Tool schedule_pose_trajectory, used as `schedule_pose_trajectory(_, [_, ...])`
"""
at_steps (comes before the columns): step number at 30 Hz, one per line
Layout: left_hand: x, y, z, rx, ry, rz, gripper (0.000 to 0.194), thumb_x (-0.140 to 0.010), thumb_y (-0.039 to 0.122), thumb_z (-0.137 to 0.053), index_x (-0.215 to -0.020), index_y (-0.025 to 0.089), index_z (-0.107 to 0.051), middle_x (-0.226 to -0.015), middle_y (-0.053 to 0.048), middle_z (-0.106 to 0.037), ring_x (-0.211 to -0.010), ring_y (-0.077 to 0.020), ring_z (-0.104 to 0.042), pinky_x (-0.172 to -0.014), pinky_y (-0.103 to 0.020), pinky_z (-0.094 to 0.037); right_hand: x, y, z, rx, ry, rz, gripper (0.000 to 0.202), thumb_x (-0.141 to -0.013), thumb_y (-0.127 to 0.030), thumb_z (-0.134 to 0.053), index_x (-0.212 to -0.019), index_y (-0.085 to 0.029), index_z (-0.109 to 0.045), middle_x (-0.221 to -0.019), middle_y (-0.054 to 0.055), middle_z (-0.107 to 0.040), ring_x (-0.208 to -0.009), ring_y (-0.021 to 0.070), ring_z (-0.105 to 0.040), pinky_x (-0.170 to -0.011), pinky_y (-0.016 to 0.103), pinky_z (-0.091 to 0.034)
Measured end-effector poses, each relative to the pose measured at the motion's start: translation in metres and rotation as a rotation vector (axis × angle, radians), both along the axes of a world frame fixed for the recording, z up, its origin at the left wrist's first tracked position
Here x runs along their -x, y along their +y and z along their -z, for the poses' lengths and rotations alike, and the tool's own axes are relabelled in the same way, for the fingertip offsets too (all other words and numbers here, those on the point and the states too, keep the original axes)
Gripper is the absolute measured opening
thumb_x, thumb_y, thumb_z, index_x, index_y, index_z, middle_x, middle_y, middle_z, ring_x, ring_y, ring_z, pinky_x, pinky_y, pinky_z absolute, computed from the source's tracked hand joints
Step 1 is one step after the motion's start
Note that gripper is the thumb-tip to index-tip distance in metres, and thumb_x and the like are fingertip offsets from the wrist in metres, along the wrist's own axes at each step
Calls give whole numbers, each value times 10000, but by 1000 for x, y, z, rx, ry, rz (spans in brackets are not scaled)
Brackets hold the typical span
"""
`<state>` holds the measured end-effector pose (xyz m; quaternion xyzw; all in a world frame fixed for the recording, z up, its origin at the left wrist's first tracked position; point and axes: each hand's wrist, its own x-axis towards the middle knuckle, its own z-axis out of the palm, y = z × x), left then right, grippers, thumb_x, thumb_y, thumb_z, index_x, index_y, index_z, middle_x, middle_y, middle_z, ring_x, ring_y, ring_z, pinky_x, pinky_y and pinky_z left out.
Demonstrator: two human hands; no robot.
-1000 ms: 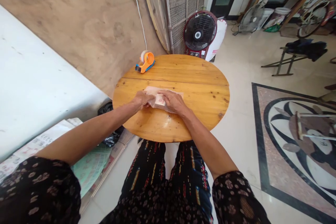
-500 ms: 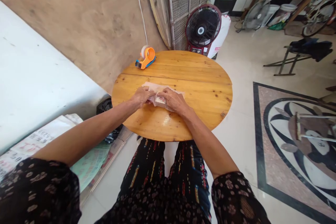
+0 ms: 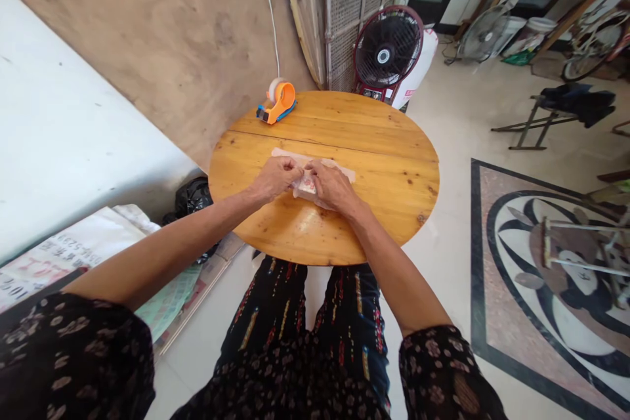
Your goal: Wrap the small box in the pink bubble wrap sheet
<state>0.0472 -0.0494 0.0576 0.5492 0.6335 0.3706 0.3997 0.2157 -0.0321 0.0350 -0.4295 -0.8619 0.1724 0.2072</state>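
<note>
A sheet of pale, translucent bubble wrap [image 3: 347, 174] lies on the round wooden table [image 3: 315, 239], partly folded over a small whitish box with reddish marks [image 3: 308, 185]. My left hand [image 3: 276, 178] pinches the wrap at the box's left side, thumb and forefinger together. From the right, my right hand [image 3: 333, 185] curls over the box and wrap, its fingertips close to those of my left hand. My fingers hide part of the box. An orange tape dispenser [image 3: 281, 102] with a roll of tape stands at the table's far left edge.
Behind the table stands a dark red fan [image 3: 388, 52]. A wooden board [image 3: 187, 33] leans along the left, with a black plastic bag [image 3: 194, 200] below it. A folding stool [image 3: 536, 121] with dark cloth stands on the floor at right.
My left hand has lifted slightly and shifted right, its fingertips now at the upper edge of the box. My right hand stays on the box. The camera view has shifted a little.
</note>
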Motion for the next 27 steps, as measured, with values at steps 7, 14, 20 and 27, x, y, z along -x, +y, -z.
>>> schedule_pose_trajectory(7, [-2, -5, -1, -71, 235, 63, 106, -726, 235, -646, -761, 142, -681, -652, 7, -665, -587, -108, -566, -546, -195, -409, 1, 4, 8, -50, 22, -27, 416, -944, -184, -414, -1348, -200, -510, -1122, 105, -731, -1028, 265, -661, -928, 395, -465])
schedule_pose_trajectory(14, [-8, -9, -9, -154, 450, 110, 130, -730, 216, -614, -711, 147, -722, -617, -2, -653, -604, -128, -563, -571, -214, -398, 2, 6, 13, -76, -4, -54, 474, -934, -169, -389, -1402, -196, -460, -1108, 101, -736, -976, 249, -668, -916, 372, -469])
schedule_pose_trajectory(20, [-6, -7, -26, -5, 375, 195, 223, -674, 159, -532, -725, 153, -749, -592, -2, -656, -599, -147, -607, -574, -213, -449, 5, 6, 12, -64, -3, -65, 511, -924, -155, -416, -1434, -163, -438, -1100, 124, -739, -987, 265, -674, -931, 395, -464])
schedule_pose_trajectory(27, [7, -4, -34, 93, 216, 406, 232, -592, 157, -484, -653, 171, -708, -588, 8, -625, -582, -135, -589, -592, -213, -474, 4, 5, 11, -52, 18, -49, 503, -930, -181, -414, -1431, -158, -452, -1116, 127, -737, -1015, 272, -677, -930, 397, -478])
